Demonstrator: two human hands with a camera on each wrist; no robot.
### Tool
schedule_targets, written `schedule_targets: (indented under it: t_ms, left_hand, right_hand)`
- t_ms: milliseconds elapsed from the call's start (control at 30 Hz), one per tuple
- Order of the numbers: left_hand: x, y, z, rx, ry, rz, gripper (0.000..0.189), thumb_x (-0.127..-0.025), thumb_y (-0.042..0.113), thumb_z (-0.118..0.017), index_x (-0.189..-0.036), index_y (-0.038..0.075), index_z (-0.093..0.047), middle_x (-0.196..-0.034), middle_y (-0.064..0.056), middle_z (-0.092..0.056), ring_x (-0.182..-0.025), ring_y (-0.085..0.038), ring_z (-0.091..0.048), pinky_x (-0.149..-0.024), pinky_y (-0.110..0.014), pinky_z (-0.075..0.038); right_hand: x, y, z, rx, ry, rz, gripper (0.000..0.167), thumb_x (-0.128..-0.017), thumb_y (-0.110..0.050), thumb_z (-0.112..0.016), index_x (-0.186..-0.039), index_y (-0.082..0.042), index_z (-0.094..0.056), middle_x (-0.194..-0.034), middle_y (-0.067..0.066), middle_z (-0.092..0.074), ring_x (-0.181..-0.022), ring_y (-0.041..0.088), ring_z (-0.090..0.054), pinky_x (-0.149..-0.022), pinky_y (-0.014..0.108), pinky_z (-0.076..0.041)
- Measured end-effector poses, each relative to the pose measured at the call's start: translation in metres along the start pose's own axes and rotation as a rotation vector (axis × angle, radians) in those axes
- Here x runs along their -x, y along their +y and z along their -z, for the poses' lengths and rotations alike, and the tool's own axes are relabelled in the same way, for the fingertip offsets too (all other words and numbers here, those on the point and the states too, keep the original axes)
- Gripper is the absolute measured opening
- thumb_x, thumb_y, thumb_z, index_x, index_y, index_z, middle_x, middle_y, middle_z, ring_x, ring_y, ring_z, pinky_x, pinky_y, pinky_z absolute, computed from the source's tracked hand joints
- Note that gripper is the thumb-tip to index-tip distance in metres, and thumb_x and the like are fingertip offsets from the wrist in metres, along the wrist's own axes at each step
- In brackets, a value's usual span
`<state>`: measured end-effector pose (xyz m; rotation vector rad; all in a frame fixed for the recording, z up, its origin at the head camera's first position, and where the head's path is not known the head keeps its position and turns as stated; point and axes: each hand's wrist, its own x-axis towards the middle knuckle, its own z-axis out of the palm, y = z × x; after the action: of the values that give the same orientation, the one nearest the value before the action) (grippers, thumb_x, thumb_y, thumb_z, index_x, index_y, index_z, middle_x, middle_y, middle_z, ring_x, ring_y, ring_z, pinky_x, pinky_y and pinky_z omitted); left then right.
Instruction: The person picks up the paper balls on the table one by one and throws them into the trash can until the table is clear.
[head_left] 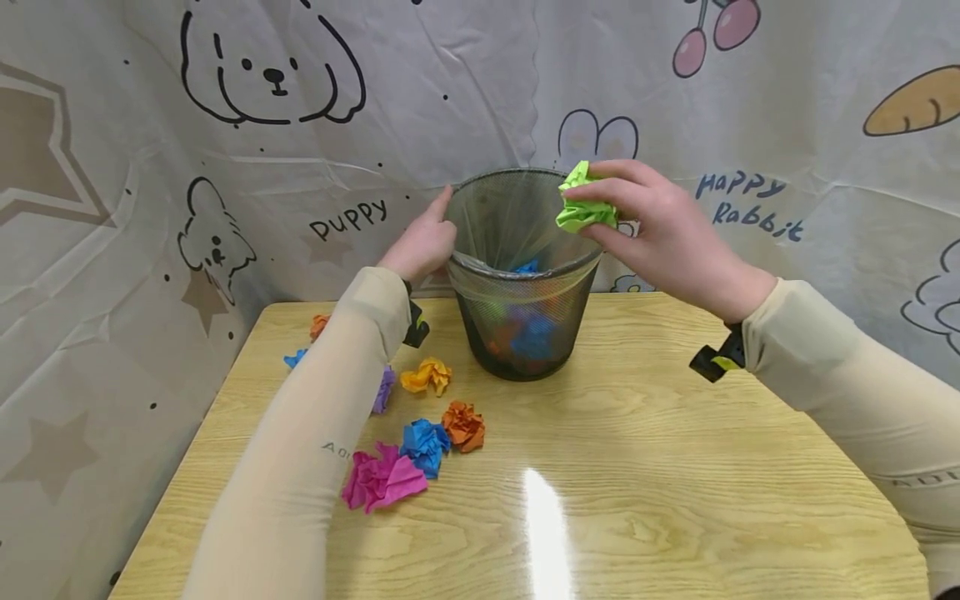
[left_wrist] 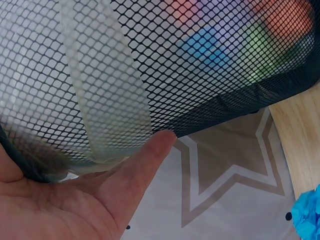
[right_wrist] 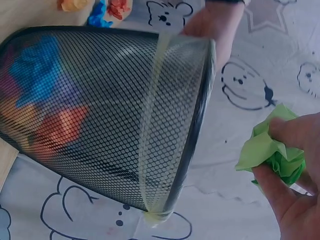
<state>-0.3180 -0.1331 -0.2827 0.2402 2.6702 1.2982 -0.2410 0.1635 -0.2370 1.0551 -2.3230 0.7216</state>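
My right hand [head_left: 663,217] pinches a crumpled lime-green paper ball [head_left: 583,204] above the right part of the bin's rim. In the right wrist view the green paper [right_wrist: 270,150] sits between thumb and fingers, apart from the rim. A black mesh wastebasket [head_left: 517,325] with a clear plastic liner stands upright at the back of the table. My left hand [head_left: 426,242] grips its left rim; the left wrist view shows the thumb [left_wrist: 150,155] lying along the outer mesh. Several coloured paper balls, including a blue one [right_wrist: 37,65], show through the mesh at the bottom.
On the wooden table [head_left: 660,467], left of the bin, lie more paper balls: pink [head_left: 382,477], blue [head_left: 425,446], orange [head_left: 463,426] and yellow [head_left: 427,377]. A purple one [head_left: 384,390] is partly hidden by the left sleeve. A printed curtain [head_left: 465,92] hangs close behind.
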Motion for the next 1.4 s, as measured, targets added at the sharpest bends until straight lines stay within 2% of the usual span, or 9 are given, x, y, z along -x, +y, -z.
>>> schedule_targets:
  t_ms: [133,300,467,533,667,767,867,1100,1400]
  left_hand:
    - [-0.001,-0.001,-0.002,0.01,-0.003,-0.003,0.064,-0.108,0.015,-0.02,-0.166,0.026,0.004,-0.172,0.001,0.0,-0.122,-0.029,-0.047,-0.095,-0.045,-0.041]
    - [-0.002,-0.001,-0.001,0.005,0.002,-0.007,0.065,-0.107,0.014,-0.02,-0.166,0.025,0.004,-0.172,0.002,0.001,-0.149,-0.022,-0.023,-0.109,-0.043,-0.03]
    - [-0.001,-0.001,-0.001,0.011,-0.004,-0.001,0.065,-0.107,0.015,-0.02,-0.166,0.026,0.005,-0.172,0.003,0.002,-0.146,-0.022,-0.025,-0.109,-0.042,-0.031]
    - [-0.001,0.0,0.0,0.016,-0.009,0.004,0.065,-0.108,0.015,-0.02,-0.166,0.027,0.005,-0.172,0.003,0.001,-0.137,-0.027,-0.037,-0.101,-0.043,-0.037]
    - [-0.001,0.0,0.001,-0.008,-0.011,-0.003,0.064,-0.108,0.016,-0.02,-0.166,0.026,0.005,-0.172,0.002,0.001,-0.133,-0.028,-0.042,-0.093,-0.044,-0.038]
    - [-0.001,0.001,0.002,-0.025,-0.007,-0.009,0.064,-0.108,0.016,-0.02,-0.166,0.024,0.005,-0.172,0.002,0.001,-0.147,-0.023,-0.028,-0.103,-0.042,-0.034]
    - [-0.001,0.001,0.002,-0.025,-0.005,-0.011,0.064,-0.108,0.015,-0.021,-0.166,0.024,0.004,-0.172,0.002,0.001,-0.149,-0.022,-0.023,-0.108,-0.041,-0.029]
    - [0.0,0.0,0.001,-0.008,-0.014,-0.014,0.064,-0.108,0.015,-0.021,-0.166,0.024,0.005,-0.172,0.002,0.001,-0.139,-0.027,-0.033,-0.101,-0.043,-0.036]
    - [-0.001,0.001,0.0,0.009,-0.002,0.002,0.064,-0.108,0.015,-0.02,-0.166,0.027,0.004,-0.172,0.004,0.0,-0.15,-0.018,-0.021,-0.11,-0.04,-0.027]
  right_hand:
    - [-0.013,0.008,-0.003,-0.018,-0.035,-0.106,0.041,-0.094,-0.005,-0.074,-0.134,-0.013,-0.069,-0.143,0.004,-0.055,-0.119,0.02,-0.058,-0.088,0.036,-0.053]
    - [-0.027,0.016,-0.01,-0.033,-0.056,-0.166,0.039,-0.097,-0.011,-0.073,-0.136,-0.014,-0.068,-0.144,0.004,-0.054,-0.124,0.02,-0.054,-0.092,0.039,-0.051]
    - [-0.039,0.023,-0.02,-0.044,-0.05,-0.2,0.038,-0.097,-0.012,-0.072,-0.135,-0.013,-0.068,-0.144,0.003,-0.055,-0.125,0.018,-0.053,-0.092,0.036,-0.05]
    - [-0.043,0.025,-0.024,-0.043,-0.055,-0.209,0.038,-0.097,-0.012,-0.072,-0.135,-0.013,-0.068,-0.143,0.004,-0.056,-0.125,0.019,-0.053,-0.095,0.036,-0.049]
    - [-0.052,0.028,-0.029,-0.033,-0.098,-0.236,0.039,-0.097,-0.012,-0.072,-0.136,-0.013,-0.068,-0.143,0.006,-0.056,-0.129,0.021,-0.051,-0.103,0.037,-0.046]
    - [-0.058,0.031,-0.033,-0.021,-0.141,-0.256,0.04,-0.097,-0.012,-0.072,-0.137,-0.012,-0.067,-0.141,0.008,-0.056,-0.128,0.024,-0.052,-0.105,0.039,-0.045]
    - [-0.062,0.034,-0.037,-0.012,-0.197,-0.284,0.04,-0.098,-0.012,-0.072,-0.137,-0.011,-0.066,-0.14,0.01,-0.056,-0.126,0.026,-0.053,-0.105,0.042,-0.044]
    - [-0.065,0.038,-0.046,0.002,-0.344,-0.332,0.041,-0.098,-0.015,-0.071,-0.138,-0.01,-0.064,-0.14,0.012,-0.057,-0.124,0.029,-0.053,-0.105,0.045,-0.043]
    - [-0.067,0.037,-0.051,0.018,-0.496,-0.343,0.054,-0.099,-0.025,-0.069,-0.15,-0.015,-0.054,-0.14,0.011,-0.059,-0.112,0.025,-0.057,-0.098,0.046,-0.045]
